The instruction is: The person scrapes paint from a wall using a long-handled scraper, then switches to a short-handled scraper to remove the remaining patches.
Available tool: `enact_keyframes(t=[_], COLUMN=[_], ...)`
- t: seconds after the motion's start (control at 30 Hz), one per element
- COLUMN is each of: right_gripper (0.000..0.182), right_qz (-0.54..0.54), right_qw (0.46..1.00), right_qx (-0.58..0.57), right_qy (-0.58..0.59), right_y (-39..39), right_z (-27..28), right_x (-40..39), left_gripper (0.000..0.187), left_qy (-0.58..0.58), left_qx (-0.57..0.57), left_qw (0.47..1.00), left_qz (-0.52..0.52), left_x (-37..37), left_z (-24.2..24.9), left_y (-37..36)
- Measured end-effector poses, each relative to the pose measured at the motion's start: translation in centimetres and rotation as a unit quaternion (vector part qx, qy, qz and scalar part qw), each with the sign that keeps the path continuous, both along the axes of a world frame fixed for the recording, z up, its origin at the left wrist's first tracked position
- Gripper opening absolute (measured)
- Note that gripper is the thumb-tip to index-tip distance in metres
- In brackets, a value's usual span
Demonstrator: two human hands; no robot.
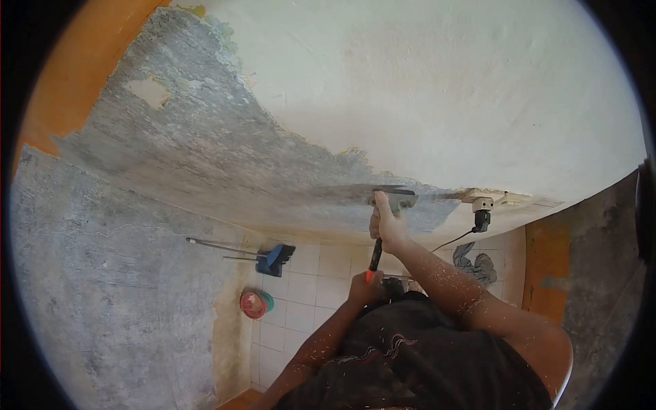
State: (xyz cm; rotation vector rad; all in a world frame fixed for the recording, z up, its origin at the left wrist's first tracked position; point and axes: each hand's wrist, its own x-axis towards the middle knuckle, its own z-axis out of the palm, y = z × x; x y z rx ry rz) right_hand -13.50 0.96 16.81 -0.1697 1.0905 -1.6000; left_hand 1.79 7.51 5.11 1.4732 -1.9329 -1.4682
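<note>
A long-handled wall scraper (375, 258) stands with its head against the wall, at the border between bare grey plaster and pale paint. My right hand (386, 222) is closed round it just below the head, with the thumb lying up along the head. Lower down, my left hand (365, 289) is closed at the orange part of the black handle, close to my body. The wall (424, 89) carries whitish paint above and to the right, and bare grey plaster (198, 130) to the left. Pale flecks cover both arms and my dark shirt.
Right of the scraper, a black plug (482, 220) sits in a white socket adapter (483, 203), its cable hanging down. Below are a blue dustpan (273, 261), a red bucket (253, 305), a grey cloth (482, 268) and white floor tiles (301, 290).
</note>
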Motion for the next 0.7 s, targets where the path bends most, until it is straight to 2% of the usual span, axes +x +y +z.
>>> enact_keyframes(t=[0.07, 0.1, 0.17, 0.23, 0.3, 0.33, 0.37, 0.43, 0.5, 0.53, 0.7], right_gripper=[0.046, 0.047, 0.05, 0.05, 0.05, 0.05, 0.05, 0.05, 0.05, 0.049, 0.049], right_qz=[0.008, 0.015, 0.043, 0.036, 0.024, 0.027, 0.028, 0.048, 0.052, 0.061, 0.02], right_qw=[1.0, 0.999, 0.996, 0.992, 0.993, 0.998, 0.999, 0.999, 0.995, 0.99, 0.997], right_qx=[-0.025, -0.046, -0.082, -0.123, -0.118, -0.065, -0.013, -0.008, -0.086, -0.124, -0.069], right_qy=[-0.001, -0.003, -0.008, 0.005, -0.008, 0.001, 0.009, -0.008, -0.004, -0.007, -0.022], right_y=[-0.7, -1.1, -1.1, -1.5, -0.9, -0.4, -0.3, -0.5, -1.3, -1.5, -0.9], right_z=[2.5, 3.9, 5.0, 5.3, 3.0, 2.0, 1.1, 2.8, 5.6, 6.4, 2.6], right_x=[-0.5, -0.7, -0.8, -1.0, -0.7, -0.5, -0.5, -0.9, -1.1, -1.3, -0.6], left_gripper=[0.038, 0.032, 0.028, 0.028, 0.03, 0.032, 0.034, 0.037, 0.039, 0.037, 0.039], left_qy=[-0.024, -0.013, 0.076, 0.065, -0.026, -0.06, -0.021, 0.017, -0.004, 0.052, -0.044], left_qx=[-0.018, -0.036, -0.068, -0.061, -0.144, -0.061, -0.002, -0.034, -0.037, -0.094, -0.021], left_qw=[1.0, 0.999, 0.995, 0.996, 0.987, 0.995, 1.0, 0.999, 0.999, 0.994, 0.999], left_qz=[0.008, -0.012, -0.001, -0.01, -0.072, -0.053, 0.01, 0.017, 0.011, 0.009, -0.012], left_x=[-0.8, -1.3, -1.7, -0.9, -0.1, -0.2, -0.4, -1.0, -1.1, -1.3, -0.1], left_z=[0.7, 2.7, 4.7, 1.5, -0.6, -0.4, -0.2, 1.5, 2.7, 4.3, 1.9], left_y=[-0.8, -2.2, -4.0, -4.5, -2.6, -1.4, 0.1, -0.6, -3.2, -3.9, -1.4])
